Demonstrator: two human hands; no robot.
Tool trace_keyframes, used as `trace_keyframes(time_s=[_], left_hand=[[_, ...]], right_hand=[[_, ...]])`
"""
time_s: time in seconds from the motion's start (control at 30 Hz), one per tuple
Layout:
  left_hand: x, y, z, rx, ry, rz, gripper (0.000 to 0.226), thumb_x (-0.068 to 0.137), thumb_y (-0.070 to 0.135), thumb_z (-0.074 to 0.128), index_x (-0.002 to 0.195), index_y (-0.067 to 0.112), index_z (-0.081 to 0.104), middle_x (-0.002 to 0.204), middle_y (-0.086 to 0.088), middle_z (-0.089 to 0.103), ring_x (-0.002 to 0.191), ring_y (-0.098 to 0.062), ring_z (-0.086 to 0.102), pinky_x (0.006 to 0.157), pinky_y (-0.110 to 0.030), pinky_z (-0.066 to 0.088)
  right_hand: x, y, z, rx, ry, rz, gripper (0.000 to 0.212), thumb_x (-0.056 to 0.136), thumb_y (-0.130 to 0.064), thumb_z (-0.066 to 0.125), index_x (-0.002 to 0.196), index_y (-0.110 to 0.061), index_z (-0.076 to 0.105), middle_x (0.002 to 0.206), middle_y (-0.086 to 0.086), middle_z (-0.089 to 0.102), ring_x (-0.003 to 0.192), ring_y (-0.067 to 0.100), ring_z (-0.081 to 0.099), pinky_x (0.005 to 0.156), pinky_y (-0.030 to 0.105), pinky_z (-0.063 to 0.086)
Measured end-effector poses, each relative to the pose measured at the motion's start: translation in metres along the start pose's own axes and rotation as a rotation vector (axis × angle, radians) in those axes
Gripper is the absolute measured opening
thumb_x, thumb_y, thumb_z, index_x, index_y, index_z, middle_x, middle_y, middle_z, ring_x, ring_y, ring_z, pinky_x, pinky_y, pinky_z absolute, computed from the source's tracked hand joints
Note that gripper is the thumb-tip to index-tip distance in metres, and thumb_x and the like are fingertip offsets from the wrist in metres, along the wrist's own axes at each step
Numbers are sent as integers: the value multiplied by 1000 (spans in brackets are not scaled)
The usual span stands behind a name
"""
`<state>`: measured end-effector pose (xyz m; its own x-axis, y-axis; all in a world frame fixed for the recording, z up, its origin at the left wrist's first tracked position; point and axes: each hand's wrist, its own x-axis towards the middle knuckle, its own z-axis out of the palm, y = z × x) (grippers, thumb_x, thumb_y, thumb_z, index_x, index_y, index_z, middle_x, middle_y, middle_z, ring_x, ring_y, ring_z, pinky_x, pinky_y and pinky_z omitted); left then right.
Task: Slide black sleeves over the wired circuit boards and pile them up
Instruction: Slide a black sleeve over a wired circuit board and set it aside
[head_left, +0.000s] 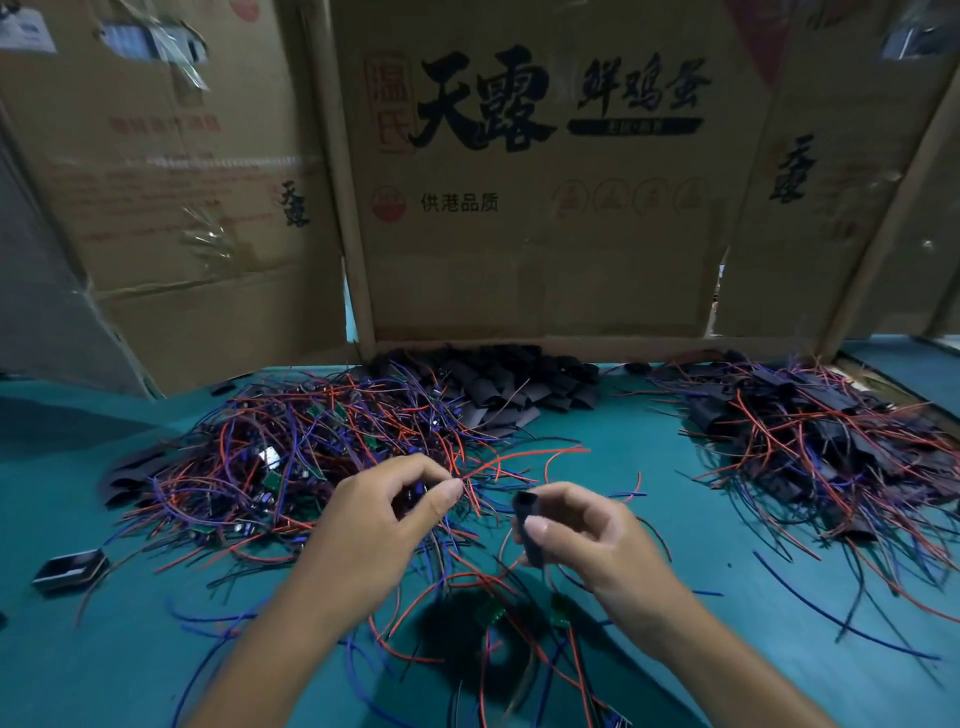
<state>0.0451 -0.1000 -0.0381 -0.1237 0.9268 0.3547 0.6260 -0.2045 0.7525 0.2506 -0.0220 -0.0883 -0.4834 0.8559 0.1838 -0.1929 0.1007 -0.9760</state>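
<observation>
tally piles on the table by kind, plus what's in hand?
Unsleeved wired boards pile: 1
Empty black sleeves pile: 1
Sleeved boards pile: 1
Black sleeve held in right hand: 1
Wired board pinched in left hand: 1
Total: 5

Teal table (649, 467) carries wired boards (291, 457), black sleeves (514, 384), sleeved pile (821, 441).
</observation>
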Motion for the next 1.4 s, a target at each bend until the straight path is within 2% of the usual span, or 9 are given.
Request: trace_keyframes(time_s=[0.1,0.2,0.33,0.43,0.53,0.8,1.1,1.2,1.4], left_hand=[[-4,-4,-3,-15,15,27,22,90,44,59,83,26,69,69,14,61,53,-3,48,53,-11,34],[-4,-10,-14,-26,75,47,20,88,42,60,82,27,71,84,12,68,77,-5,62,68,-14,43],[-5,-12,-19,41,144,98,16,88,41,60,84,30,71,88,9,66,85,-14,63,75,-29,45],[-6,-14,-17,93,152,117,20,91,49,59,86,33,69,90,8,65,82,-16,62,75,-41,48],[-6,-16,-17,132,162,120,25,91,57,58,89,34,69,90,8,65,80,-16,62,75,-45,49],[-5,-15,-18,170,231,118,10,90,39,61,87,35,70,89,12,64,83,-14,62,73,-34,45],[-5,-13,-17,173,187,192,28,89,59,50,87,38,69,89,12,64,74,-14,63,68,-44,51],[-5,-14,-18,190,151,204,27,90,62,49,90,43,67,93,14,64,65,-26,62,66,-45,51],[-6,-9,-16,236,90,221,25,90,57,51,90,40,69,90,16,64,81,-9,64,69,-40,52]], right_hand=[[-1,2,-1,-269,-39,-63,22,79,-16,77,98,-11,69,90,-2,71,86,9,64,84,25,53],[0,1,-6,-470,130,-120,24,80,-9,78,98,-20,68,92,-8,71,90,5,66,88,31,55],[2,-8,-19,-794,362,-409,28,77,-14,80,100,-23,67,93,-11,66,88,6,63,81,19,49],[1,-13,-23,-888,418,-510,31,77,-14,82,103,-21,68,94,-10,64,88,4,59,81,13,43],[0,-14,-24,-934,400,-537,32,77,-11,81,106,-18,68,96,-7,63,89,10,58,82,19,44],[-1,-13,-22,-960,357,-511,31,77,-15,80,105,-17,69,96,-6,63,88,13,59,81,27,46],[-1,-13,-16,-939,428,-509,26,75,-26,82,98,-22,71,85,-10,65,75,4,58,73,12,43],[-1,-14,-17,-949,421,-481,27,74,-22,84,99,-21,71,86,-9,65,76,7,59,73,19,46],[-2,-15,-18,-1101,268,-545,35,79,-27,76,111,-14,70,102,-2,68,95,16,59,87,32,45]])
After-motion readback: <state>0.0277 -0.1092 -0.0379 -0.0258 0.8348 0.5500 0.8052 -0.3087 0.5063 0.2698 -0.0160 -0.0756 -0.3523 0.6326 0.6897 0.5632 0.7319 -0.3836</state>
